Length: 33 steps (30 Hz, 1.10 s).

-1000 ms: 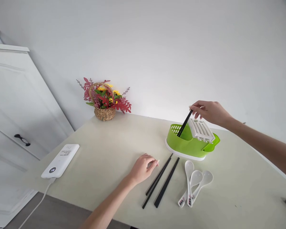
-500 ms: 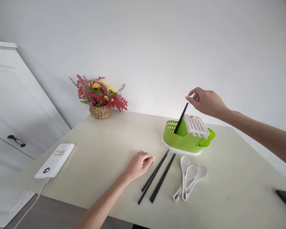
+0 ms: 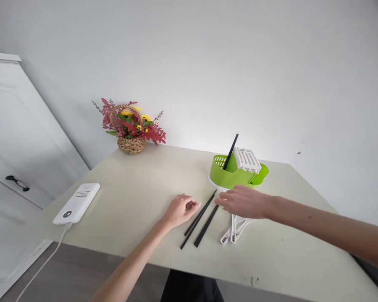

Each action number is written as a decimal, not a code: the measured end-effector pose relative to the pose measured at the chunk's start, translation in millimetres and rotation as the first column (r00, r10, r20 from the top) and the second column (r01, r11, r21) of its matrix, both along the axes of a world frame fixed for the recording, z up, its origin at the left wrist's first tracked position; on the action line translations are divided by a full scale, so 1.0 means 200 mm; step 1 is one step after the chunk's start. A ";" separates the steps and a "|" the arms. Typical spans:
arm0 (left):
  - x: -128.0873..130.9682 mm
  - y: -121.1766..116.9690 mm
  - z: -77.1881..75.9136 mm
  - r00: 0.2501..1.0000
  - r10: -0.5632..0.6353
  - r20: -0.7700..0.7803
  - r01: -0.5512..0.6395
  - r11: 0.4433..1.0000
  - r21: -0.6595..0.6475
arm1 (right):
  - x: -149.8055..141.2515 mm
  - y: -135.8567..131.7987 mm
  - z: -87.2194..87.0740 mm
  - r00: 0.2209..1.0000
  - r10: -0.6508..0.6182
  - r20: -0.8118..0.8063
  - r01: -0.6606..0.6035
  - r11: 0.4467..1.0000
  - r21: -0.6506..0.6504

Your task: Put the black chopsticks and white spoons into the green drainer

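My right hand [image 3: 241,201] reaches down over the table, its fingertips pinched at the upper end of a pair of black chopsticks [image 3: 207,225] that lies there. The fingers cover that end. Curled on the table just left of the chopsticks, my left hand [image 3: 181,209] holds nothing. Two more black chopsticks [image 3: 198,220] lie between it and the pair. Beyond the right hand stands a green utensil holder [image 3: 228,178] with a white slotted rack [image 3: 247,160]; black chopsticks [image 3: 230,152] lean upright in its left compartment. White spoons [image 3: 233,233] lie partly hidden under my right hand.
A wicker basket of artificial flowers [image 3: 131,144] stands at the back left. A white power bank [image 3: 77,203] with a cable [image 3: 44,264] lies at the table's left side. A dark object [image 3: 373,272] shows at the right edge, partly behind my forearm.
My right hand has let go of the chopsticks standing in the holder and come down to the pair on the table. My left hand stays curled on the table. The view has shifted slightly.
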<state>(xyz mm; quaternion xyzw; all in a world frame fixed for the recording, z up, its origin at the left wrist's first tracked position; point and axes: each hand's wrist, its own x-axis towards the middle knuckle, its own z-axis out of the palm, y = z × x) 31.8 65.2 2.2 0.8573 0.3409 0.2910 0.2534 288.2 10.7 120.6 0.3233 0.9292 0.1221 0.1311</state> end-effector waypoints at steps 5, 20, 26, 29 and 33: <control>-0.03 -0.06 0.00 1.000 -0.015 -0.006 0.015 1.000 0.006 | -0.06 0.02 -0.18 0.998 -0.057 0.030 0.057 0.998 0.002; -0.07 -0.14 -0.01 0.995 -0.015 -0.103 0.030 0.989 0.144 | -0.18 0.28 -0.42 0.994 0.074 0.075 -0.078 0.996 0.047; -0.07 -0.13 -0.02 0.994 0.042 -0.104 -0.026 0.987 0.157 | -0.19 0.35 -0.45 0.987 0.156 0.046 -0.160 0.983 0.094; -0.07 -0.12 -0.02 0.991 0.078 -0.110 -0.059 0.985 0.164 | -0.20 0.37 -0.44 0.982 0.186 0.035 -0.189 0.977 0.104; -0.07 -0.11 -0.02 0.990 0.057 -0.132 -0.030 0.980 0.196 | -0.18 0.38 -0.41 0.985 0.172 0.022 -0.174 0.979 0.110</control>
